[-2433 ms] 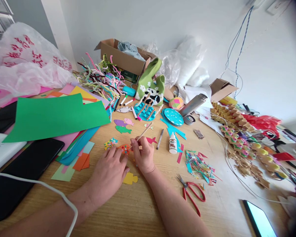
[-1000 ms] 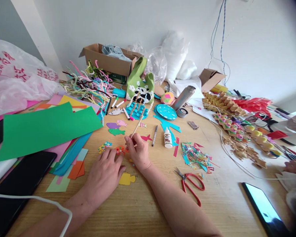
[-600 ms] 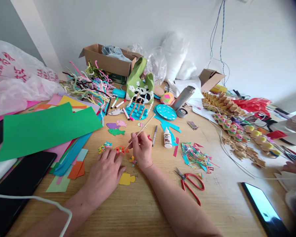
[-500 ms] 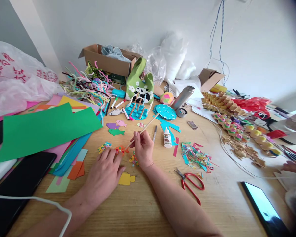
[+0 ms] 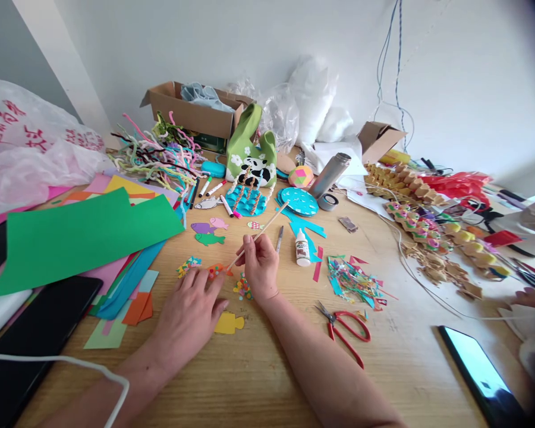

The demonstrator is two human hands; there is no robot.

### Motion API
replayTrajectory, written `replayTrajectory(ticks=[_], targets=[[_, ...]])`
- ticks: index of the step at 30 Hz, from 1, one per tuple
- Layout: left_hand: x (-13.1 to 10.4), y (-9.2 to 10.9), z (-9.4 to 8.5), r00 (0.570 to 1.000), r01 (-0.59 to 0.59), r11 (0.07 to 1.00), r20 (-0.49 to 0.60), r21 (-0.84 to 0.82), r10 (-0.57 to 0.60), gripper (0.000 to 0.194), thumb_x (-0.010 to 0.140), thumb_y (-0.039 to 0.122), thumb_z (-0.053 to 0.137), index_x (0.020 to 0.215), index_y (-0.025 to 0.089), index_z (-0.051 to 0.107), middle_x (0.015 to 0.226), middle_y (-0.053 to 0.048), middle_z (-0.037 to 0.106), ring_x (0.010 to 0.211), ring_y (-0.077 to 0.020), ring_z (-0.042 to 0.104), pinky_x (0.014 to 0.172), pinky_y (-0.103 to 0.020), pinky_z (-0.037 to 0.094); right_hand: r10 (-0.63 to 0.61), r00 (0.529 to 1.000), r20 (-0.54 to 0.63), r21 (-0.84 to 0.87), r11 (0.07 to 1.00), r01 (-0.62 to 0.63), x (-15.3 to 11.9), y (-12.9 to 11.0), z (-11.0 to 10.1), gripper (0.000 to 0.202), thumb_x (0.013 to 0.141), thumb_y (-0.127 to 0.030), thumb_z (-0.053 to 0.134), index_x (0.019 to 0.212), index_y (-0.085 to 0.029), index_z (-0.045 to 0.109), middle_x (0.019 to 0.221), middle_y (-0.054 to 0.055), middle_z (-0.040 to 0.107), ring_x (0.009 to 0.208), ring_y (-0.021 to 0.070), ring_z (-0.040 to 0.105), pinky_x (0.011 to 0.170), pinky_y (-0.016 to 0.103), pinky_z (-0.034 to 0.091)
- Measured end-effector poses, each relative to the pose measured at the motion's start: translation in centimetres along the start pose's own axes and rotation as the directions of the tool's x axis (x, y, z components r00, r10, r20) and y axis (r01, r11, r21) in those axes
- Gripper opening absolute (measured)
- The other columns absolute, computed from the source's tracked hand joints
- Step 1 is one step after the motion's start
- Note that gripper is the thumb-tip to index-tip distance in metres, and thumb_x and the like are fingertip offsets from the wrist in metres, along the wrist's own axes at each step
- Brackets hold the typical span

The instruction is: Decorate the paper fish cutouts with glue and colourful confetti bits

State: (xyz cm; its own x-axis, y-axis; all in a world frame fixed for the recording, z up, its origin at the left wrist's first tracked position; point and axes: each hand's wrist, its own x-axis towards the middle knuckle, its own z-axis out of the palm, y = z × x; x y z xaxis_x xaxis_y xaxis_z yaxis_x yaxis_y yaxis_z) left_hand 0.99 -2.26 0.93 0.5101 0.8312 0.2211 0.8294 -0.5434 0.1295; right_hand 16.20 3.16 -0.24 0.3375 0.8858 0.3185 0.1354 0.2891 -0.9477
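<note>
My right hand (image 5: 261,266) is closed around a thin wooden stick (image 5: 267,224), which slants up and away. The stick's lower tip meets an orange paper fish (image 5: 216,271) with coloured dots on it. My left hand (image 5: 189,312) lies palm down with fingers stretched out, its fingertips at the near edge of the fish and covering part of it. Small piles of paper dots lie on either side, one pile (image 5: 189,264) beyond my left fingers and another (image 5: 242,288) beside my right hand. Just right of my left thumb is a yellow paper cutout (image 5: 229,323).
Purple, pink and green paper fish (image 5: 210,238) lie farther back. To the right are a white glue bottle (image 5: 302,248), a pen (image 5: 280,238), paper scraps (image 5: 354,281) and red-handled scissors (image 5: 344,330). Green paper (image 5: 84,238) covers the left; a phone (image 5: 477,374) lies at right.
Both hands keep nearly the same places. The stick's tip stays at the orange fish, with only a slight shift of my right hand. The view has moved a little.
</note>
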Motion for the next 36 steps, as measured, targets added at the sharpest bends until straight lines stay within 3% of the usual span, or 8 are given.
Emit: replayTrajectory(ticks=[3,8,30,33,36], targets=[[0.0,-0.2,0.3,0.999,0.013,1.0,-0.034,-0.021,-0.014,0.048,0.091,0.036,0.056,0.134,0.014,0.05,0.111,-0.014,0.065,0.106,-0.0325,0.056,0.093,-0.049,0.047,0.004,1.0,-0.013,0.02,1.0,-0.004,0.1,0.0,-0.1,0.043,0.09,-0.057,0.054,0.069,-0.022,0.04,0.057,-0.006,0.057,0.039,0.0083,0.056,0.037,0.018,0.044],[-0.1,-0.3,0.7,0.995,0.04,0.998,-0.088,-0.041,-0.044,0.049,0.092,0.036,0.053,0.131,0.007,0.047,0.114,-0.018,0.066,0.11,-0.034,0.057,0.093,-0.049,0.048,-0.015,0.999,-0.051,0.017,1.0,0.015,0.5,-0.3,-0.5,0.042,0.092,-0.055,0.053,0.069,-0.022,0.04,0.058,-0.005,0.058,0.039,0.0085,0.057,0.037,0.018,0.043],[-0.1,-0.7,0.6,0.996,0.0,1.0,-0.089,-0.001,0.0,0.043,0.093,0.033,0.054,0.127,0.008,0.051,0.112,-0.018,0.064,0.107,-0.0342,0.055,0.09,-0.049,0.049,-0.021,0.988,-0.152,0.128,0.991,0.04,2.0,-2.3,-1.9,0.043,0.088,-0.058,0.056,0.071,-0.022,0.041,0.058,-0.007,0.056,0.036,0.0088,0.056,0.033,0.017,0.042],[0.0,-0.6,0.4,0.987,-0.029,0.998,-0.157,-0.055,0.019,0.034,0.092,0.029,0.054,0.121,0.01,0.055,0.109,-0.015,0.064,0.105,-0.0318,0.056,0.091,-0.048,0.049,-0.002,0.99,-0.144,0.104,0.994,0.017,1.8,-2.4,-2.0,0.043,0.088,-0.059,0.055,0.071,-0.021,0.042,0.059,-0.006,0.056,0.038,0.0086,0.057,0.035,0.018,0.042],[0.0,-0.2,-0.5,0.943,-0.145,0.977,-0.32,-0.157,0.088,0.015,0.094,0.022,0.051,0.105,0.017,0.059,0.099,-0.009,0.067,0.098,-0.0251,0.059,0.091,-0.044,0.048,-0.024,0.996,-0.089,0.03,0.999,0.027,1.0,-2.2,-2.7,0.042,0.091,-0.057,0.053,0.07,-0.021,0.044,0.056,-0.006,0.055,0.042,0.0092,0.058,0.04,0.019,0.043]])
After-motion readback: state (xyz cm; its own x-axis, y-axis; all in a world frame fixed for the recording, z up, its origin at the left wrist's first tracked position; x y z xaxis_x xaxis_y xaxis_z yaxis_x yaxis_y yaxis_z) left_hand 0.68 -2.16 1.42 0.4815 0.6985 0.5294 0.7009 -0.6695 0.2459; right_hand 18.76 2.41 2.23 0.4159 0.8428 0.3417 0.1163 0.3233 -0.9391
